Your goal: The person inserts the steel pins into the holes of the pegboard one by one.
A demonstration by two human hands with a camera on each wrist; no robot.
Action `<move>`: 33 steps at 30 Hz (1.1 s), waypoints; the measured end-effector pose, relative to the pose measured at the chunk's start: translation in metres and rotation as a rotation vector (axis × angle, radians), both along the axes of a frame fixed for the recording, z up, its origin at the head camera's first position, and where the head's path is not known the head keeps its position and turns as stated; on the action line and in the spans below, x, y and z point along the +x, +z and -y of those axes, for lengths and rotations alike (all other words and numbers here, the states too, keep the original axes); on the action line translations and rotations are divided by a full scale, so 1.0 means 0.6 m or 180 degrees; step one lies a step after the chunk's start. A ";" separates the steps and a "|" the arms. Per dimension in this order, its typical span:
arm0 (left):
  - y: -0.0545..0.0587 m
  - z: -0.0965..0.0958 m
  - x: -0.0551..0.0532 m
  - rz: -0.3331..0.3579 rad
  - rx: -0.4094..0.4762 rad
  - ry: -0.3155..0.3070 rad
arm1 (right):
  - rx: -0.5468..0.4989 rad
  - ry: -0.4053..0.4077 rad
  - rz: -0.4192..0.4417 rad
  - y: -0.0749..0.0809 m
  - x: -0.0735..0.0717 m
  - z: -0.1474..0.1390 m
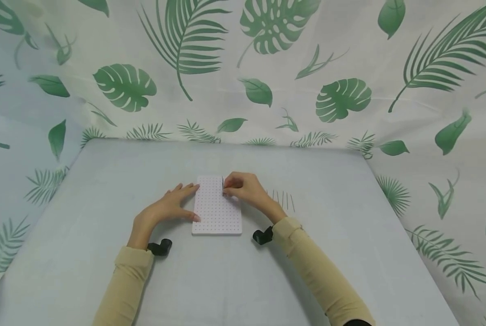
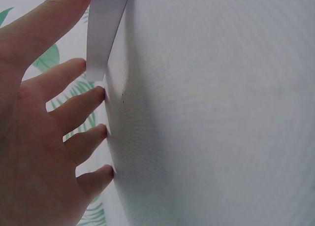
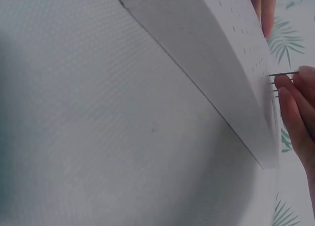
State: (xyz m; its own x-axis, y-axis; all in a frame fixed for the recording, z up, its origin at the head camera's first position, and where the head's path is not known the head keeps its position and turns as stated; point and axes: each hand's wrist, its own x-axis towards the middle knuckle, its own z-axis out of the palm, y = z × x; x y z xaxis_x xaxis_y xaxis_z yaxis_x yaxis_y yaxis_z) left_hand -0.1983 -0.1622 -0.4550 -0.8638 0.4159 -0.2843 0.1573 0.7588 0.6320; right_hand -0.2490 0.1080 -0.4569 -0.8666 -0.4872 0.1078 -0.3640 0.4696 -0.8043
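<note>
A white pegboard with rows of small holes lies on the table. My left hand is spread at its left side, with the thumb and a fingertip touching the edge. In the left wrist view the other fingertips rest on the table beside the board. At the board's upper right, my right hand pinches a thin dark metal pin whose tip meets the holed face. A few similar pins stand near it in the right wrist view, partly hidden by the fingers.
Several thin pins lie in a row on the table, right of the board and partly behind the right wrist. The pale table ends at a leaf-printed curtain at the back and sides. Black wrist cameras sit under both wrists.
</note>
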 end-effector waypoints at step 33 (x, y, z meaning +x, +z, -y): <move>-0.001 0.002 0.001 -0.0017 0.0014 0.0014 | 0.0532 0.0024 -0.0159 0.011 0.000 0.013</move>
